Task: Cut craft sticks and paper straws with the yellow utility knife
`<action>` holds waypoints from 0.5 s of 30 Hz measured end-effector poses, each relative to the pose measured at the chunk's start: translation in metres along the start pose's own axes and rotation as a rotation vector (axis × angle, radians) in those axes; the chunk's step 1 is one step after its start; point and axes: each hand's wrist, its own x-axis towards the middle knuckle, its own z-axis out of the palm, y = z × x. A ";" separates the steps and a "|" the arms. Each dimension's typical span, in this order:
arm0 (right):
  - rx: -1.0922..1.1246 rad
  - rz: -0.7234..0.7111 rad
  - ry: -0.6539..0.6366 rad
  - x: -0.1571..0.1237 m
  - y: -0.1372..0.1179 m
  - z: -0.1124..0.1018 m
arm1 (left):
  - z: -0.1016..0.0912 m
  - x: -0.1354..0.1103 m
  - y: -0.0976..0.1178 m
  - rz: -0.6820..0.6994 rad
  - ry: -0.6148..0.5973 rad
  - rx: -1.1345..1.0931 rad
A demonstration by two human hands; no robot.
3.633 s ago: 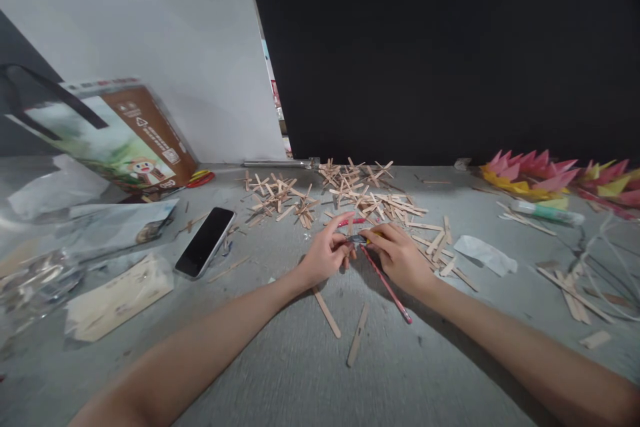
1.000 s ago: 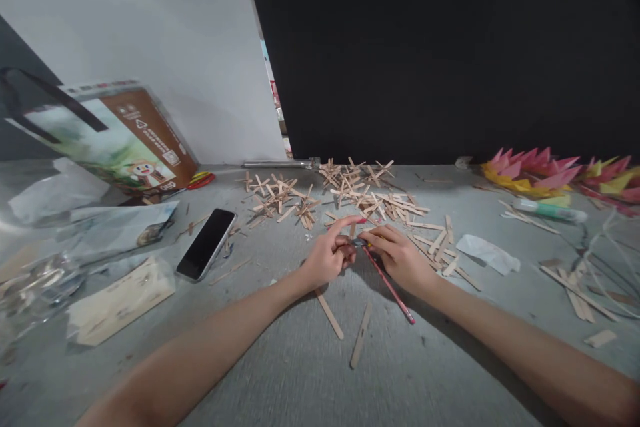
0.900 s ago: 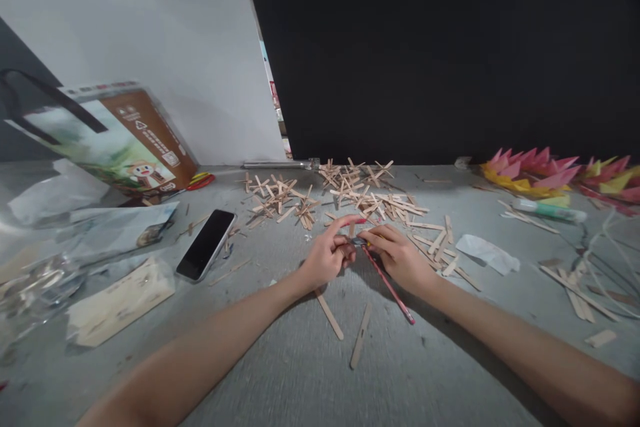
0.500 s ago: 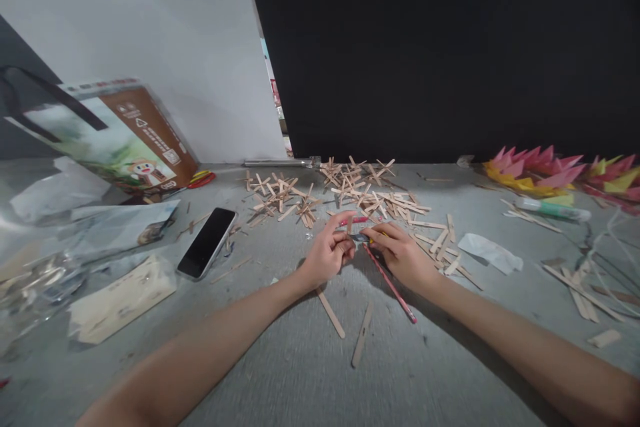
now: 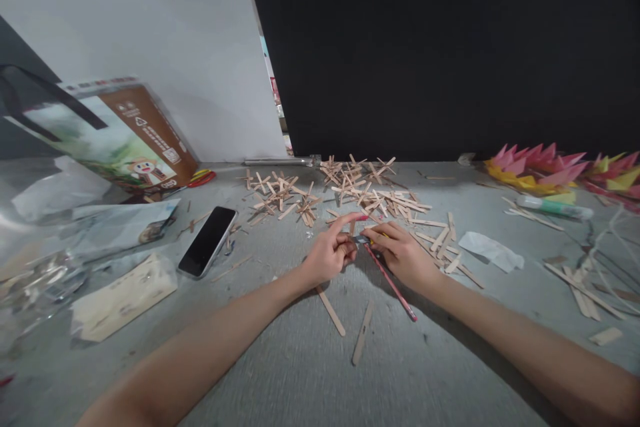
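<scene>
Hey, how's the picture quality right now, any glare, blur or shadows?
Head view: glare on the white panel, top left; same view, shadow beneath the right forearm; same view, print on the bag looks soft, the left hand sharper.

- The bare left forearm (image 5: 220, 340) slants inward from the lower left.
- The left hand (image 5: 324, 257) extends its index finger (image 5: 341, 221), the other fingers curled.
- The bare right forearm (image 5: 515, 330) slants inward from the lower right.
- The right hand (image 5: 404, 255), back upward, pinches close beside the left.
</scene>
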 end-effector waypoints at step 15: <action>0.017 0.008 -0.014 0.004 -0.003 0.001 | 0.000 0.001 -0.003 -0.038 0.043 0.006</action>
